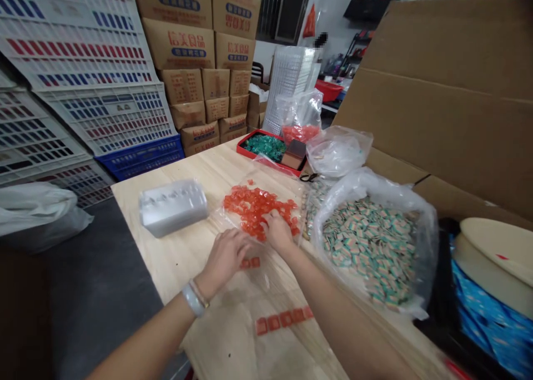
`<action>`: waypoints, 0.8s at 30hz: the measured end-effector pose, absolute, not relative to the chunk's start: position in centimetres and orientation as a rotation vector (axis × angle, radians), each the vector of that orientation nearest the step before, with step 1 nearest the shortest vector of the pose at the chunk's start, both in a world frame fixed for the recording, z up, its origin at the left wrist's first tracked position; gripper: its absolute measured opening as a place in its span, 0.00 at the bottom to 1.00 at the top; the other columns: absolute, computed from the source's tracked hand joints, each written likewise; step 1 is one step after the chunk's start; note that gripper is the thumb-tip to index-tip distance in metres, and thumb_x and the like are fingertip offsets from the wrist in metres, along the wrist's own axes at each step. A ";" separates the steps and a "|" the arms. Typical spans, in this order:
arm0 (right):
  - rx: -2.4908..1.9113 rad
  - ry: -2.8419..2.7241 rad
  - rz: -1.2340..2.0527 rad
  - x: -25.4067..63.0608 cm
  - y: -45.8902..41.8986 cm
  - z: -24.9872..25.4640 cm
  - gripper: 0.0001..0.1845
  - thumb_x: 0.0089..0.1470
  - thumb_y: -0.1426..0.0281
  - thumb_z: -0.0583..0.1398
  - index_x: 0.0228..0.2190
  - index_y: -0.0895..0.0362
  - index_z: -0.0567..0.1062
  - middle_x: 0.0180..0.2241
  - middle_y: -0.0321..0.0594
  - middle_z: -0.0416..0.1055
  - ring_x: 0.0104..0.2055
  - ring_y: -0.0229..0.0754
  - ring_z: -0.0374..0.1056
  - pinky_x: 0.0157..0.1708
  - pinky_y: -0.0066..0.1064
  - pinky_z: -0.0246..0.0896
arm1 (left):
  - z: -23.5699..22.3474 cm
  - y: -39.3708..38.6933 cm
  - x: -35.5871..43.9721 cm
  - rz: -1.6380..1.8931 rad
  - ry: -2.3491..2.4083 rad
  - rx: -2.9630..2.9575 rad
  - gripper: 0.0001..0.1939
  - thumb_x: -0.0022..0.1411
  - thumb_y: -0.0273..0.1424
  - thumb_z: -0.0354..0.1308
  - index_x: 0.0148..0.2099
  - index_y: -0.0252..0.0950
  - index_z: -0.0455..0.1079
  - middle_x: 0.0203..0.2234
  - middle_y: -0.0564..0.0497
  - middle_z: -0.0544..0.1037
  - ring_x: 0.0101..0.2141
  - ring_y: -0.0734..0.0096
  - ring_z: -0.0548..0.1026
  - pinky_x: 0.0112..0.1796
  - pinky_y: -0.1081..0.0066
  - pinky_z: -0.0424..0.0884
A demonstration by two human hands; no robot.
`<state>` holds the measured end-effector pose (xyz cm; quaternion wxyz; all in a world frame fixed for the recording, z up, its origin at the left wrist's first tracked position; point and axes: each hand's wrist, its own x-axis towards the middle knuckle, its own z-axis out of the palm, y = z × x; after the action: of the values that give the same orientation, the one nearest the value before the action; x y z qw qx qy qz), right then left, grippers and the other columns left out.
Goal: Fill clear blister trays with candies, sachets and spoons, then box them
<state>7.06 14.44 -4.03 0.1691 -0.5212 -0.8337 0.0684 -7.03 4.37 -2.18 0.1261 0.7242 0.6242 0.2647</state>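
Note:
A loose heap of orange-red wrapped candies [258, 209] lies on a transparent plastic sheet [239, 188] on the wooden table [166, 263]. My right hand [278, 230] rests on the heap's near edge, fingers among the candies. My left hand [227, 258] is just beside it, its fingertips at the heap's near left edge. Whether either hand pinches a candy is hidden. Below my left hand lies a short joined strip of red candies [250, 262]. A longer strip [283, 318] lies nearer me on a brown paper sheet [233, 335].
A large plastic bag of green-and-cream wrapped candies [370, 252] stands to the right. A white packet [172, 207] lies left of my hands. Behind are a red tray of green candies [266, 147], stacked cartons [195, 52] and plastic crates [83, 108].

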 end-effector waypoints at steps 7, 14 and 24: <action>-1.443 -2.395 0.238 8.1 14.6 -4.2 0.10 0.49 0.74 0.53 0.34 0.57 0.71 0.36 0.43 0.62 0.35 0.40 0.62 0.35 0.30 0.58 | -2.5 12.1 -5.0 0.776 1.993 1.898 0.06 0.50 0.22 0.52 0.32 0.30 0.69 0.30 0.41 0.72 0.37 0.58 0.69 0.40 0.60 0.60; -1.165 -2.181 0.472 9.7 13.1 -4.4 0.12 0.51 0.72 0.51 0.39 0.58 0.69 0.35 0.43 0.66 0.37 0.38 0.64 0.38 0.30 0.60 | -2.8 10.7 -6.0 1.136 1.778 1.731 0.10 0.56 0.26 0.48 0.38 0.33 0.68 0.33 0.47 0.73 0.36 0.69 0.69 0.40 0.68 0.64; -1.007 -2.219 0.903 10.3 7.0 -1.7 0.12 0.51 0.73 0.51 0.36 0.55 0.71 0.32 0.40 0.70 0.33 0.38 0.65 0.34 0.31 0.60 | -1.4 3.4 -4.7 1.194 1.142 0.963 0.13 0.50 0.29 0.52 0.39 0.30 0.69 0.19 0.55 0.70 0.20 0.79 0.66 0.23 0.77 0.62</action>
<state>10.29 7.03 -1.75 0.2680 -0.3732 -0.8227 0.3349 -4.65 3.40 -1.44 0.5765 0.4115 0.4879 0.5101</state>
